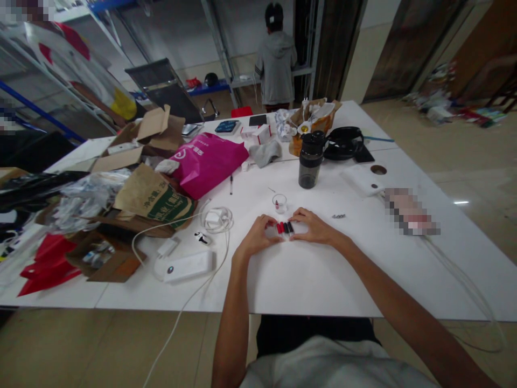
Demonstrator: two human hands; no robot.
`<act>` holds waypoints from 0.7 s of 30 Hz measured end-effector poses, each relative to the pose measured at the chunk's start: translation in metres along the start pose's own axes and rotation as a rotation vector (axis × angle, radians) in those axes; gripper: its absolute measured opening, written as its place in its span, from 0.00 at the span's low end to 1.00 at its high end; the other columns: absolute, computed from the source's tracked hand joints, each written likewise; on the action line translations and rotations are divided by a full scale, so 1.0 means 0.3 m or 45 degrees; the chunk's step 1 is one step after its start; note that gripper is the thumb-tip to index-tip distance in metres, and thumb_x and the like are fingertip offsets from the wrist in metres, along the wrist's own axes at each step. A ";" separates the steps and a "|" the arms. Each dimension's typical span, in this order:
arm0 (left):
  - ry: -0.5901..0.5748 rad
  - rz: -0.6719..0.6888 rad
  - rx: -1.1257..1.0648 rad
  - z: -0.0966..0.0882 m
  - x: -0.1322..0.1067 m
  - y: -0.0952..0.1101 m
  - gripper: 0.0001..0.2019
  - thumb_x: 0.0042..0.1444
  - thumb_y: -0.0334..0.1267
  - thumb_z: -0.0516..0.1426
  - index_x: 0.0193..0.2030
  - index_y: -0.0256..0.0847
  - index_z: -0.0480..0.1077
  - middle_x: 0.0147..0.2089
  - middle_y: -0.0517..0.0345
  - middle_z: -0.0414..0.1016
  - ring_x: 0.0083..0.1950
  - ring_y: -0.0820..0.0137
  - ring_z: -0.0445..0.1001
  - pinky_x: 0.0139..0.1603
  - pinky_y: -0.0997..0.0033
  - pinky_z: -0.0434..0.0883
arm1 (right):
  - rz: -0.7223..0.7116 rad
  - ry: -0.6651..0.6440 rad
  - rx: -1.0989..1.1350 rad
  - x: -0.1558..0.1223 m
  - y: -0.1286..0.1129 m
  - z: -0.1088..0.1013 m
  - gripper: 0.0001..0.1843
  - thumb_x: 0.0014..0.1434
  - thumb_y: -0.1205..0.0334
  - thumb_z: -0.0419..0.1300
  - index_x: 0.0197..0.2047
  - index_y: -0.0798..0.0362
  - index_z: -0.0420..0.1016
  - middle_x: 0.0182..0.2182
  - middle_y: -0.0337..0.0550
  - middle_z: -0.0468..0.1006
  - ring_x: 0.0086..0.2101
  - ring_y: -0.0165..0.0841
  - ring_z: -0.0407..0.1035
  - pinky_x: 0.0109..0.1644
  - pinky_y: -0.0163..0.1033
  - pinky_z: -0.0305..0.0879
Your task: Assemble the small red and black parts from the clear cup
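Note:
A short row of small red and black cylinders [285, 228] lies side by side in front of me; their exact kind is too small to tell. My left hand [259, 235] curves round the row's left end, thumb and fingers bent in against it. From the other side, my right hand [312, 227] closes on the black end in the same way. Just beyond them stands a small clear round container [279, 205] with something reddish inside. To the right of my right hand are small grey pieces [339, 216] on the white table [307, 280].
A dark tumbler [310, 168] stands behind my hands. Leftward are a white power bank [189, 267], a coiled white cable [217, 218], a magenta bag [210, 161] and cardboard boxes [121, 258]. A pixelated phone-like object [410, 211] lies right. Two people are in the background.

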State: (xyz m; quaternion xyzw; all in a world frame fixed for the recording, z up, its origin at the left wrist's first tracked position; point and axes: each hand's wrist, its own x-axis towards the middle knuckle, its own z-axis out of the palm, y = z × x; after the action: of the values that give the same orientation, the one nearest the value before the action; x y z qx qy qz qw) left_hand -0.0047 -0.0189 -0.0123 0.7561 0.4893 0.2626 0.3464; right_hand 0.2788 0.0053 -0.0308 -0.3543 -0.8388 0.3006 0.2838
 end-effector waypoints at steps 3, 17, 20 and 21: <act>0.001 0.004 0.000 0.002 0.002 0.000 0.27 0.52 0.43 0.77 0.56 0.43 0.76 0.55 0.51 0.78 0.53 0.58 0.75 0.56 0.56 0.74 | 0.003 0.010 -0.001 0.001 -0.001 0.005 0.31 0.58 0.41 0.78 0.60 0.46 0.83 0.55 0.52 0.76 0.56 0.49 0.73 0.64 0.59 0.73; -0.021 0.051 -0.003 0.000 0.002 0.006 0.27 0.56 0.43 0.75 0.60 0.46 0.75 0.55 0.50 0.76 0.56 0.55 0.75 0.59 0.53 0.73 | 0.002 0.036 -0.060 0.004 -0.006 0.018 0.33 0.56 0.41 0.80 0.59 0.46 0.82 0.54 0.52 0.77 0.55 0.49 0.73 0.62 0.58 0.73; -0.031 0.050 -0.002 0.001 0.001 0.002 0.28 0.55 0.43 0.75 0.61 0.46 0.74 0.56 0.50 0.76 0.57 0.55 0.75 0.59 0.53 0.73 | 0.010 0.030 -0.063 0.004 -0.002 0.020 0.33 0.56 0.40 0.79 0.59 0.46 0.82 0.55 0.52 0.77 0.56 0.50 0.73 0.63 0.59 0.72; -0.033 0.050 -0.003 0.000 0.001 0.001 0.28 0.55 0.43 0.75 0.61 0.46 0.74 0.56 0.50 0.76 0.57 0.56 0.74 0.59 0.53 0.73 | 0.011 0.028 -0.062 0.003 -0.001 0.020 0.33 0.56 0.40 0.79 0.60 0.46 0.82 0.55 0.52 0.77 0.56 0.50 0.73 0.64 0.59 0.72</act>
State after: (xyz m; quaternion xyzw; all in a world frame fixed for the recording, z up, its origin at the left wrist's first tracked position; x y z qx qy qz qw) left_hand -0.0043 -0.0187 -0.0122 0.7685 0.4694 0.2603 0.3484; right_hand 0.2740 0.0041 -0.0344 -0.3679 -0.8411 0.2775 0.2831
